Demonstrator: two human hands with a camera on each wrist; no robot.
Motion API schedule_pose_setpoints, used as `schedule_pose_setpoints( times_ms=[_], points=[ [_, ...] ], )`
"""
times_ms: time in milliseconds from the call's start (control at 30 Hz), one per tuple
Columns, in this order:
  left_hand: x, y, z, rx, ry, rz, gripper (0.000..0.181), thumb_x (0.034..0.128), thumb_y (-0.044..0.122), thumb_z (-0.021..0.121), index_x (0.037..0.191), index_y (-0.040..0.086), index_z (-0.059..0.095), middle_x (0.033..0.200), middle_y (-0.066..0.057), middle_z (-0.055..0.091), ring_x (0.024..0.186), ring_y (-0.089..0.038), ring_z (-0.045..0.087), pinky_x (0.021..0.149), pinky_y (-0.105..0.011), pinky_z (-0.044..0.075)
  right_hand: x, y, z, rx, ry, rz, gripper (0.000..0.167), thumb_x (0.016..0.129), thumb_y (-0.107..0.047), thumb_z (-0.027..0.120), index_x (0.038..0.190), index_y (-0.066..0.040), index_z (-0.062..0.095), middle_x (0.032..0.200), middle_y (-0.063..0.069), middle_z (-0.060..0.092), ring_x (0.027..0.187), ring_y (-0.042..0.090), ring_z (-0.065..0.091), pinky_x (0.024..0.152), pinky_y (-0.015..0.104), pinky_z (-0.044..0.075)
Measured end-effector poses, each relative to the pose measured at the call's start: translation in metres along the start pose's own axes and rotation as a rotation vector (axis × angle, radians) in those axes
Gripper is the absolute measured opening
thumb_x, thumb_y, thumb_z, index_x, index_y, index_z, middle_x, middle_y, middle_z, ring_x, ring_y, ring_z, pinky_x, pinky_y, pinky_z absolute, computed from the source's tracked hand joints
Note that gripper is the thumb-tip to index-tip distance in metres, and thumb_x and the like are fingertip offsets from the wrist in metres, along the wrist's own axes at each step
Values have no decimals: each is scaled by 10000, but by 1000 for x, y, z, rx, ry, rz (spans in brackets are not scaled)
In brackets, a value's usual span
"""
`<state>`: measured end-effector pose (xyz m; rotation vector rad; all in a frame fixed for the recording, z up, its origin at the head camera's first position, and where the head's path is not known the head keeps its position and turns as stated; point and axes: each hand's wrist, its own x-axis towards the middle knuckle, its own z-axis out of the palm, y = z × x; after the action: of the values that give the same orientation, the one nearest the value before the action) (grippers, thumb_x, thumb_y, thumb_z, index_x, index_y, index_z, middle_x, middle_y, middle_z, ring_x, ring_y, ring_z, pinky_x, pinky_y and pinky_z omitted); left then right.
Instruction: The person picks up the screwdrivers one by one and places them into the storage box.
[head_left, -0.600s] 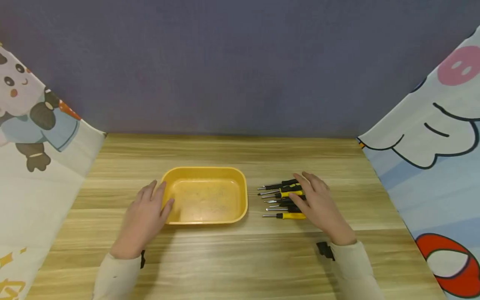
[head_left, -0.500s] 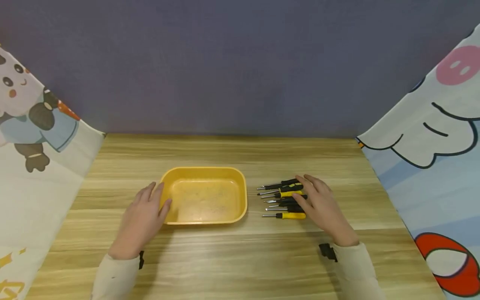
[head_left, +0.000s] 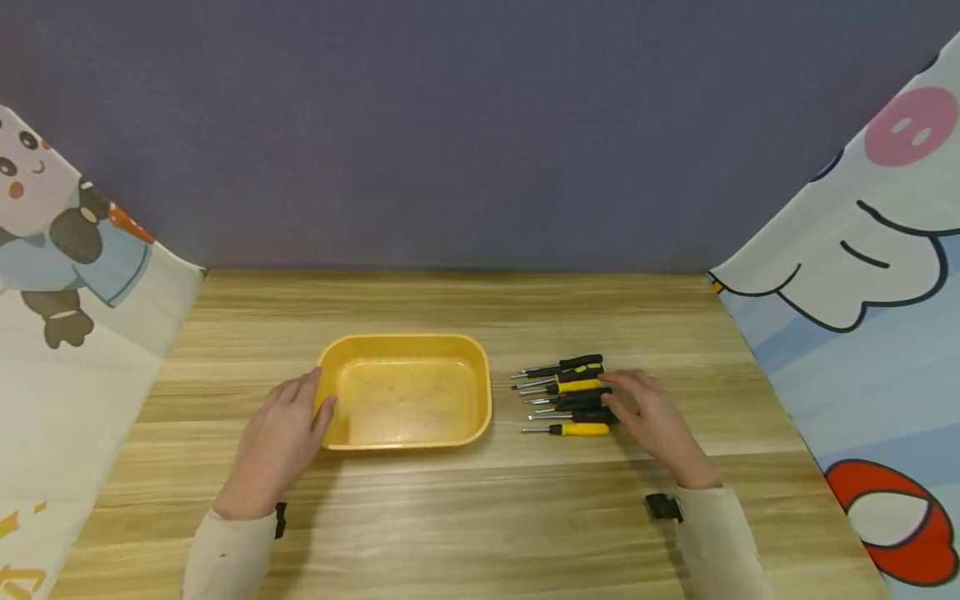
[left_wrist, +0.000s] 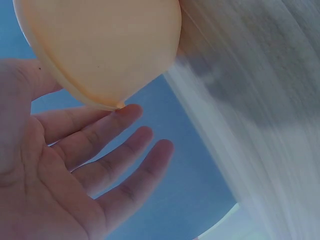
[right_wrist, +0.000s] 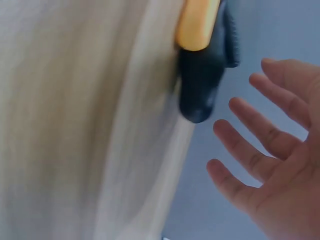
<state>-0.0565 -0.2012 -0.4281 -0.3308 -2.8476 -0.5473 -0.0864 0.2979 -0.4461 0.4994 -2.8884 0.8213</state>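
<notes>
In the head view, a yellow rectangular tray [head_left: 405,444] stands left of the table's middle. My left hand [head_left: 273,437] is at its left side, thumb over the rim and fingers along the outside. The left wrist view has these fingers [left_wrist: 127,187] spread and fairly straight, one tip meeting the tray's edge [left_wrist: 75,92]. Several screwdrivers [head_left: 583,430] with black or yellow handles lie in a bunch right of the tray, shafts leftward. My right hand [head_left: 660,425] hovers by the handle ends. In the right wrist view its fingers are spread, apart from a black handle [right_wrist: 197,95].
A wood-grain table [head_left: 450,533] carries everything. A dark grey-blue partition [head_left: 465,142] rises behind it. Cloths with cartoon prints flank it, a left cloth [head_left: 90,367] and a right cloth [head_left: 840,367].
My right hand has drawn back rightward and toward me, uncovering more of the screwdriver handles. My left hand has shifted slightly left at the tray. The screwdrivers stay in place.
</notes>
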Motion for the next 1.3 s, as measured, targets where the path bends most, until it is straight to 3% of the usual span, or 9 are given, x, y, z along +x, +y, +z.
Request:
schedule_pose_setpoints(
  times_ms=[300,767,1300],
  points=[
    [-1,-1,1,-9,-4,-11,524,979,156,646,1365,-162,489,1259,-352,578,1148,-516,544,919,-654,479,2,12,12,19,15,-34,277,905,-23,733,1180,-10,699,1180,170,655,1077,364,616,889,569,529],
    [-1,-2,3,-7,16,3,540,961,145,668,1368,-160,488,1221,-354,598,1109,-517,566,869,-647,508,6,13,18,9,-12,-41,259,892,-11,746,1148,-30,719,1139,152,663,1046,348,619,872,548,535],
    [-2,-3,3,-8,25,-1,538,961,150,664,1373,-150,491,1223,-353,595,1100,-519,564,853,-653,511,9,9,15,1,150,-164,280,842,3,785,1116,-41,747,1063,132,725,976,348,631,859,551,492]
  ],
)
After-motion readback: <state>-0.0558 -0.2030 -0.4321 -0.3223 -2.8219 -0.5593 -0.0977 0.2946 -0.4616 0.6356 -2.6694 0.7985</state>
